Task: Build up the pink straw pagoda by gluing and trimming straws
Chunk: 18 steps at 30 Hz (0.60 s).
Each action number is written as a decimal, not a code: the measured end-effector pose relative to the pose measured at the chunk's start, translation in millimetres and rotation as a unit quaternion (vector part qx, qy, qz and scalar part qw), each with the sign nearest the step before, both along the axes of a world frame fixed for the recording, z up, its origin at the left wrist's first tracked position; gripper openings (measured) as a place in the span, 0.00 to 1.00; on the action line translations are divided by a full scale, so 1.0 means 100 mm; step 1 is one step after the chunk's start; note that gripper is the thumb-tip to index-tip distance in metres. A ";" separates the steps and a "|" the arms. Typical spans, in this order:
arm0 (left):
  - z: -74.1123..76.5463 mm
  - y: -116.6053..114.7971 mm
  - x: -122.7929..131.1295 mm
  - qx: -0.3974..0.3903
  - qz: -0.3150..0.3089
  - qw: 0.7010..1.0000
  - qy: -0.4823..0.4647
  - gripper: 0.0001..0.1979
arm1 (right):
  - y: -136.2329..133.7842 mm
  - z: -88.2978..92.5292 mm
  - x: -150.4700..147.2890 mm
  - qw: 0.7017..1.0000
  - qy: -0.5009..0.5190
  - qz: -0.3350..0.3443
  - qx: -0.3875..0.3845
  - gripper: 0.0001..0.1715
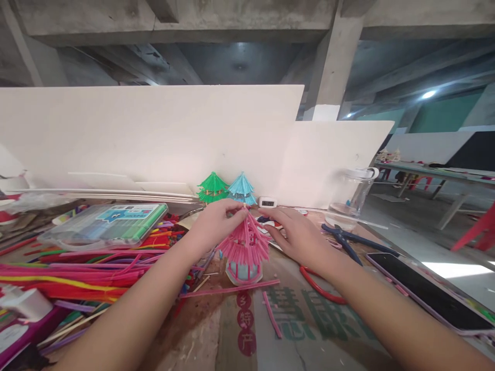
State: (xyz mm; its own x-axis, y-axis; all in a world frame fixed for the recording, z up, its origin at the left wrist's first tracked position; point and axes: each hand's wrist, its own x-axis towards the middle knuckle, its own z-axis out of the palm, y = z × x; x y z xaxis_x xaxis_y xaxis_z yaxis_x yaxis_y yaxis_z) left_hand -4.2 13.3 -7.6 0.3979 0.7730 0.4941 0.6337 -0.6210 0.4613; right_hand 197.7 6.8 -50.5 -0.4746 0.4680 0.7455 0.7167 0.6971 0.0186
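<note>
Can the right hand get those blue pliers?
Probably yes. The blue pliers lie to the right of the right hand, and nothing seems to cover them or block the way.

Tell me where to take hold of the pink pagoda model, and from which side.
Probably best to grip the pink pagoda model by its pale lower body, coming in low from left and right. It stands upright, and its fringed roof flares out above in thin strips that would likely bend.
</note>
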 end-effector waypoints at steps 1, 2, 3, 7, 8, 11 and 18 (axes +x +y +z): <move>0.00 0.00 0.00 -0.005 -0.004 1.000 -0.006 0.16 | 0.03 -0.02 0.01 1.000 0.008 -0.005 -0.004 0.15; 0.00 0.00 0.00 -0.010 -0.004 1.000 -0.010 0.16 | 0.06 -0.05 0.03 1.000 0.024 -0.009 -0.008 0.14; 0.01 0.00 0.00 -0.013 -0.003 1.000 -0.014 0.16 | 0.10 -0.10 0.04 0.999 0.047 -0.013 -0.014 0.12; 0.01 0.00 0.00 -0.020 -0.004 1.000 -0.018 0.16 | 0.29 -0.41 0.04 0.983 0.155 -0.056 -0.087 0.14; 0.02 0.01 0.00 -0.023 -0.004 1.000 -0.019 0.16 | 0.34 -0.49 0.03 0.977 0.165 -0.070 -0.114 0.15; 0.02 0.04 -0.02 -0.028 0.013 0.999 -0.022 0.16 | 0.41 -0.70 -0.01 0.971 0.151 -0.082 -0.163 0.13; 0.03 0.06 0.00 -0.029 0.025 0.999 -0.034 0.18 | 0.36 -0.76 -0.05 0.970 0.070 -0.088 -0.217 0.13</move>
State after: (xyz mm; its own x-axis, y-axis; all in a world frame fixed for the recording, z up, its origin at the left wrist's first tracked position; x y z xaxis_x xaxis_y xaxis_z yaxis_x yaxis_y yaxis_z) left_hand -4.6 18.9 -4.1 0.3245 0.8196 0.4721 0.6299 -0.5596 0.5386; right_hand 192.3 42.8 -126.6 -0.2663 0.8164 0.5124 0.7998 0.4839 -0.3553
